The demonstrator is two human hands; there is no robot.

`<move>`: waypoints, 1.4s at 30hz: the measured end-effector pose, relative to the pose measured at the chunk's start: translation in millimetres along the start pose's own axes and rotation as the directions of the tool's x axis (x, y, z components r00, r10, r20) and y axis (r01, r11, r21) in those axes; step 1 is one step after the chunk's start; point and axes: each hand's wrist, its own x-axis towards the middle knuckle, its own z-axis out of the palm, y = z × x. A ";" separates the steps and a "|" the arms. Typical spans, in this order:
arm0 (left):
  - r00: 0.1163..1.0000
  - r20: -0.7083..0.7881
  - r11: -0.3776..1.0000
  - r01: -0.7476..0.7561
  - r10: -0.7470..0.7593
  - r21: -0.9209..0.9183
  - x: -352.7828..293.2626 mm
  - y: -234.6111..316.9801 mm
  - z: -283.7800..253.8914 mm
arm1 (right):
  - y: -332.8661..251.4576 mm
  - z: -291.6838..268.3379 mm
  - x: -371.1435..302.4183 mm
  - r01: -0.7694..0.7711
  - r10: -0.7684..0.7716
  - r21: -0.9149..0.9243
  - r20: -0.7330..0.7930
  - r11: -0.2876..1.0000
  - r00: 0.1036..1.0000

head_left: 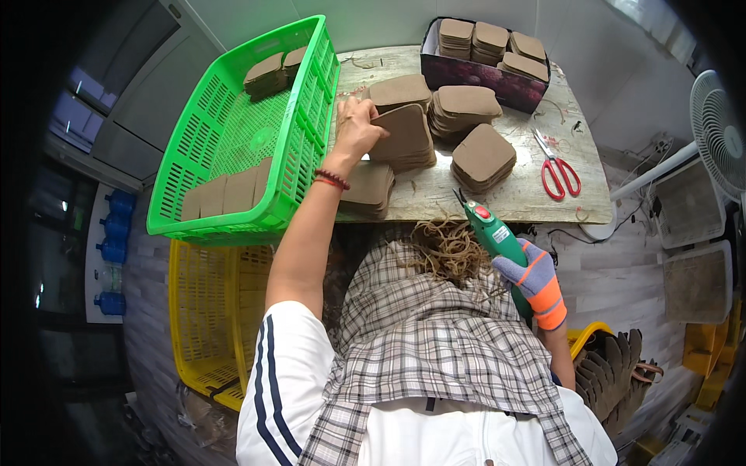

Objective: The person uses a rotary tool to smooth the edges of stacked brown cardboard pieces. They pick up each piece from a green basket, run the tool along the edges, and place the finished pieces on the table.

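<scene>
My left hand, bare with a beaded bracelet, is closed at the left edge of a dark brown rounded-square pad on top of a stack. Its fingertips are partly hidden behind the pad's edge. My right hand, in a grey and orange glove, grips a green handheld electric cutter with a red button. The cutter's dark pointed blades reach up to the table's front edge. More pad stacks stand around: one to the right, one behind, one farther back, and one nearer me.
A green crate with some pads sits at the table's left, above a yellow crate. A dark box of pads stands at the back. Red-handled scissors lie right. Curly brown trimmings rest on my plaid apron. A fan is far right.
</scene>
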 end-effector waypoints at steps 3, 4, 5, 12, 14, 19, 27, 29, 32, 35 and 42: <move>0.967 0.091 0.802 0.249 -0.239 -0.543 -19.2 13.9 -8.3 | -4.7 1.7 -0.9 0.010 -0.010 -0.002 -0.036 1.000 0.999; 0.957 0.094 0.590 0.246 -0.276 -0.769 -30.3 25.1 -5.2 | -4.5 2.5 0.0 0.016 -0.015 0.012 -0.059 1.000 0.998; 0.942 0.102 0.327 0.210 -0.319 -0.922 -44.4 37.0 -3.6 | -5.2 3.7 0.7 0.025 -0.024 0.024 -0.070 0.999 0.997; 0.920 0.212 -0.554 -0.007 -0.329 -0.832 -89.9 114.5 52.7 | -12.0 6.6 2.5 0.061 -0.054 0.030 -0.186 0.998 0.981; 0.910 0.263 -0.639 -0.003 -0.322 -0.769 -93.6 127.7 61.3 | -14.1 5.5 1.3 0.059 -0.051 0.040 -0.192 0.997 0.980; 0.910 0.307 -0.729 0.008 -0.278 -0.684 -95.1 145.3 68.1 | -10.2 0.3 -2.1 0.078 -0.059 0.080 -0.212 0.994 0.975; 0.932 0.305 -0.708 0.080 -0.197 -0.702 -107.3 151.3 83.2 | -17.0 -1.7 -6.0 0.092 -0.063 0.131 -0.214 0.987 0.975; 0.931 0.320 -0.680 0.122 -0.174 -0.723 -114.2 153.0 85.8 | -21.2 -0.6 -6.1 0.081 -0.040 0.163 -0.243 0.983 0.969; 0.935 0.331 -0.661 0.169 -0.128 -0.732 -125.0 154.6 91.3 | -27.3 -3.1 -6.6 0.116 -0.074 0.139 -0.279 0.983 0.958; 0.932 0.352 -0.658 0.214 -0.083 -0.722 -133.7 151.4 95.7 | -26.6 -11.1 -5.0 0.138 -0.104 0.105 -0.280 0.985 0.954; 0.959 0.283 -0.396 0.255 -0.013 -0.882 -125.7 114.8 70.5 | -36.8 -16.8 -16.3 0.091 -0.075 0.071 -0.206 0.993 0.976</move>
